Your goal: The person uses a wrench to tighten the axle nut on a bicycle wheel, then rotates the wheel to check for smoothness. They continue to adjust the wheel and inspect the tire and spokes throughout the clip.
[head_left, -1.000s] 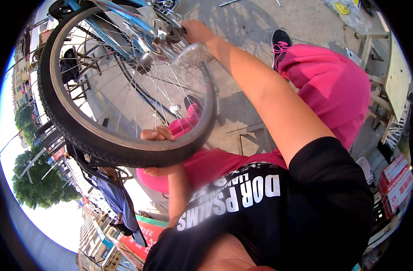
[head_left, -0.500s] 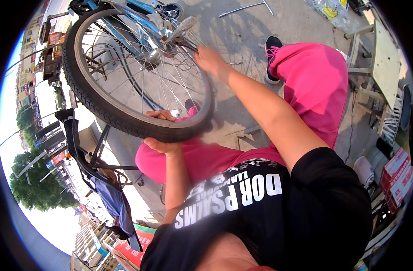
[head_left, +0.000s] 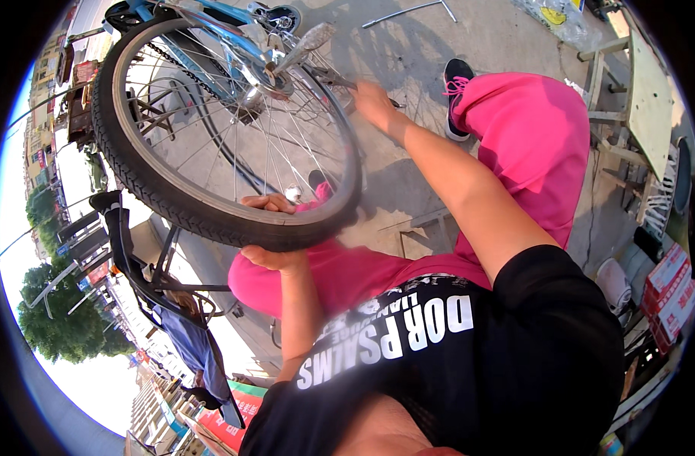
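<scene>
Gripping the near edge of a large black-tyred, silver-spoked bicycle wheel, ahead and leftward, with the left hand. Clenching a slim dark metal tool in the right hand, nearer the silver hub, with its long axis slanting forward and leftward.

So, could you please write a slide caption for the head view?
Left hand around the tyre of a blue bicycle, right hand holding a metal tool.
</scene>
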Tool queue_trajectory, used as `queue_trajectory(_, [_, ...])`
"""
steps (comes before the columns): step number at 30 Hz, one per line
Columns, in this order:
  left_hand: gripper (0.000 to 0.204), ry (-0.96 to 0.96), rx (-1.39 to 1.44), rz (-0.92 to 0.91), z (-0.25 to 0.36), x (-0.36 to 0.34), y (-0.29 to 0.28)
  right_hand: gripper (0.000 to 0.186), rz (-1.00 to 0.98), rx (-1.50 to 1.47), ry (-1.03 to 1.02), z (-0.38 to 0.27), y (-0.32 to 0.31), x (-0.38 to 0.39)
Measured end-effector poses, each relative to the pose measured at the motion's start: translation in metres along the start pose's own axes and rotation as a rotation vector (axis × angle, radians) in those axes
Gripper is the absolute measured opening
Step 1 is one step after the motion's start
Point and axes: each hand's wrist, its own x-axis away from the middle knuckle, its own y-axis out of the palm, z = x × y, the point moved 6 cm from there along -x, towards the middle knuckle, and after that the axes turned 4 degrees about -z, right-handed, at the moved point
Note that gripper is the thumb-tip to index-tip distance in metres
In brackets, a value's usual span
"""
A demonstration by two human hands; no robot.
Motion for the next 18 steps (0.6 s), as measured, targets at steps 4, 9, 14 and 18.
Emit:
queue_trajectory(4, [0.085, 0.005, -0.032, -0.053, -0.003, 0.000, -0.001, 0.010, 0.002, -0.001, -0.075, -0.016, 0.014, -0.028])
queue_trajectory(9, [0.087, -0.001, 0.000, -0.046, -0.002, -0.003, 0.003, 0.010, 0.123, 0.077, -0.333, -0.024, 0.022, -0.057])
queue_trajectory(14, [0.086, 0.049, 0.022, -0.065, -0.001, -0.001, 0.003, 0.013, 0.117, 0.114, -0.391, -0.033, 0.025, -0.069])
queue_trajectory(18, [0.088, 0.047, 0.003, -0.052, 0.002, -0.001, 0.004, 0.016, 0.151, 0.206, -0.468, -0.037, 0.029, -0.095])
